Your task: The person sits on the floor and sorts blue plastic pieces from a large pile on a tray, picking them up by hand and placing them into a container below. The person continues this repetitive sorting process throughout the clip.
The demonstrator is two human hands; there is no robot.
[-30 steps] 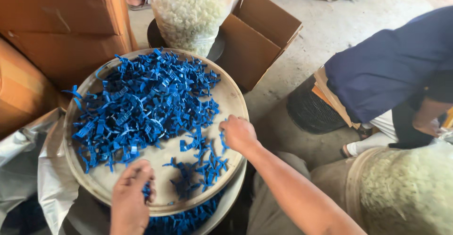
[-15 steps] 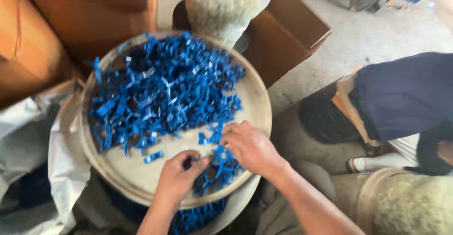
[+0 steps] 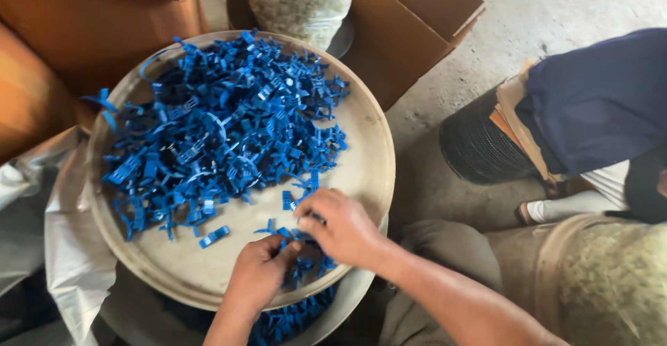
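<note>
The fingers of the right hand [image 3: 344, 226] curl down over a small cluster of blue clips [image 3: 295, 238] at lower centre, pinching at them; the left hand [image 3: 258, 273] meets it from below, fingertips closed on the same clips. Both work at the near edge of a round tray [image 3: 365, 172].

By the look of it the step is picking clips out of the loose scatter and gathering them between the hands. The next move would call for a firm pinch and a clean lift, without dragging neighbours along.

The main pile [image 3: 215, 130] fills the tray's upper left: small, bright blue plastic pieces, tangled. One clip [image 3: 214, 235] lies alone, left of the hands.
</note>
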